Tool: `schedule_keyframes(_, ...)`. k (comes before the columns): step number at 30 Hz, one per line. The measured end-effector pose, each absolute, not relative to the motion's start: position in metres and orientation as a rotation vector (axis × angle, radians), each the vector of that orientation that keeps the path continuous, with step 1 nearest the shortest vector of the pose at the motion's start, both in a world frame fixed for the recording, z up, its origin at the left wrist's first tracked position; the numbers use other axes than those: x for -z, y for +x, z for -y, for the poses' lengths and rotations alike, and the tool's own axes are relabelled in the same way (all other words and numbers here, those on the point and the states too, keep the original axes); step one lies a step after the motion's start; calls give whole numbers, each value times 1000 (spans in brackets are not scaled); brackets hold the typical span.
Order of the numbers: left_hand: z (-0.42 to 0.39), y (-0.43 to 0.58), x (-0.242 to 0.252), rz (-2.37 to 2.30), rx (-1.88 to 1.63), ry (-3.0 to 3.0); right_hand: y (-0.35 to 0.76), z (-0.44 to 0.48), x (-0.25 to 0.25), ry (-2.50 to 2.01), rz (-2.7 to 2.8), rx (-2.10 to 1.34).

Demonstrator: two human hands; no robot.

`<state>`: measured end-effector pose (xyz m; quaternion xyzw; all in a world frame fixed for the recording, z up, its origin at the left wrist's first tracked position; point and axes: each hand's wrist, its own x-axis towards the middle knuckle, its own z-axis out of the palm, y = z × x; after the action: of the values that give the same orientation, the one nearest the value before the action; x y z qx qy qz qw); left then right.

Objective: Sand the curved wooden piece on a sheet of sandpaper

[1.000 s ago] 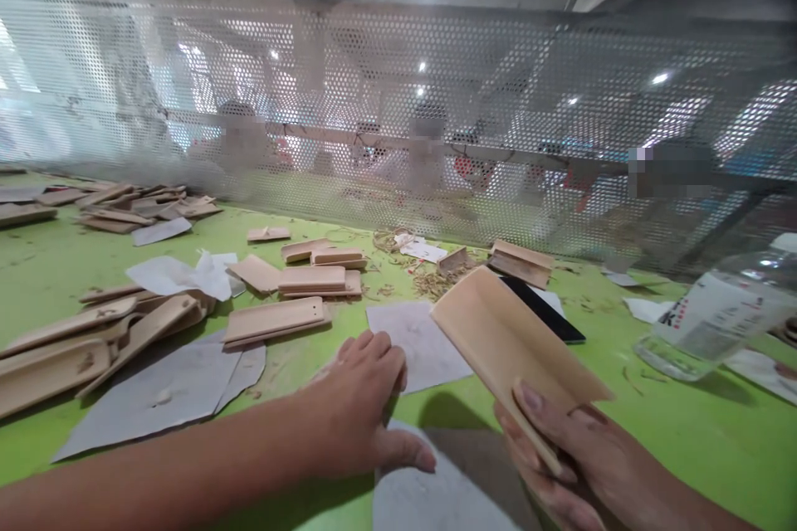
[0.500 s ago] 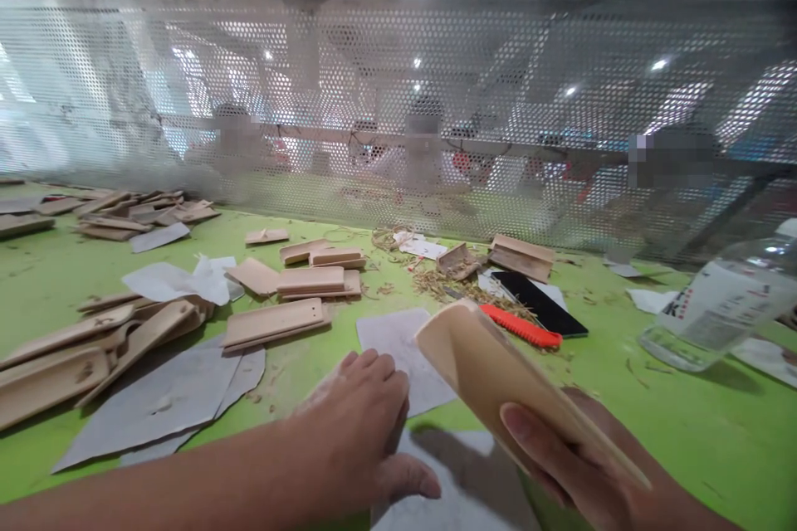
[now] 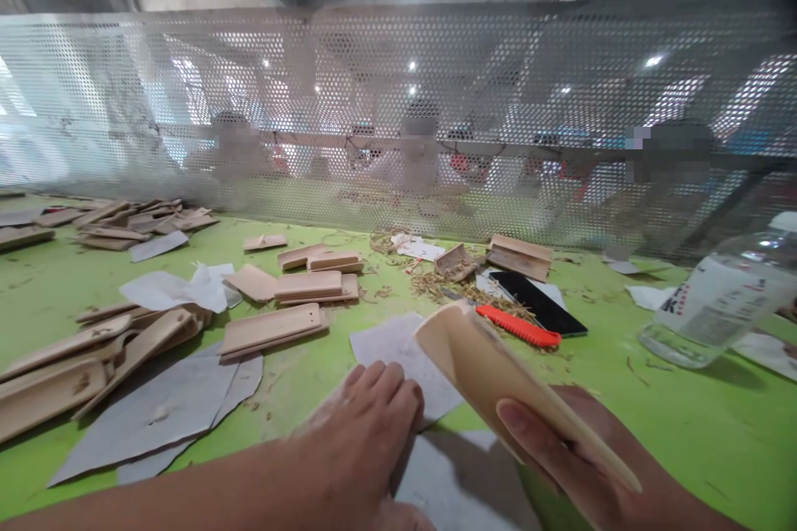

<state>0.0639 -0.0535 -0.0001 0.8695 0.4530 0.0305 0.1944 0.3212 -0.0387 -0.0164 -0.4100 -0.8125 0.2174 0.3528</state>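
My right hand (image 3: 573, 456) grips a pale, curved trough-like piece of wood or bamboo (image 3: 479, 365), tilted up to the left, with the thumb along its near side. My left hand (image 3: 374, 423) rests palm down at the edge of two grey paper sheets, the farther sheet (image 3: 398, 348) and the nearer sheet (image 3: 466, 481). Its fingers bend downward with the thumb held apart; the fingertips are hidden, and nothing shows in its grasp. Just beyond the held piece lies an orange-handled cutter (image 3: 520, 327).
Wooden trough pieces lie stacked (image 3: 271, 328) and heaped (image 3: 56, 373) on the left over grey paper (image 3: 155, 406). A black phone (image 3: 541, 304), shavings (image 3: 436, 286) and a clear bottle (image 3: 716, 307) are on the green table (image 3: 672, 431). A perforated screen (image 3: 374, 66) stands behind; people show through it.
My left hand has shifted slightly right and nearer over the paper, its thumb dropping toward the bottom edge. The right hand keeps its hold on the piece, nearly still.
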Motion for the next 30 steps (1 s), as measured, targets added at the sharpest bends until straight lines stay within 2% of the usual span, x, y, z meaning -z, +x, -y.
schedule_keyframes(7,53,68,-10,-1355,-25,2328,331,31,35,-859,2209,-485)
schedule_keyframes(15,18,54,-4,-1535,-453,2152,336,19,30,-1020,2215,-641)
schedule_keyframes(19,11,49,2,-1528,-512,2317,336,12,30,-1063,2342,-476)
schedule_keyframes(24,16,44,10,-1098,-278,2488,341,6,34,-925,2506,-272)
schedule_keyframes(30,14,39,13,-1119,-151,2360,343,1,35,-768,2704,-259)
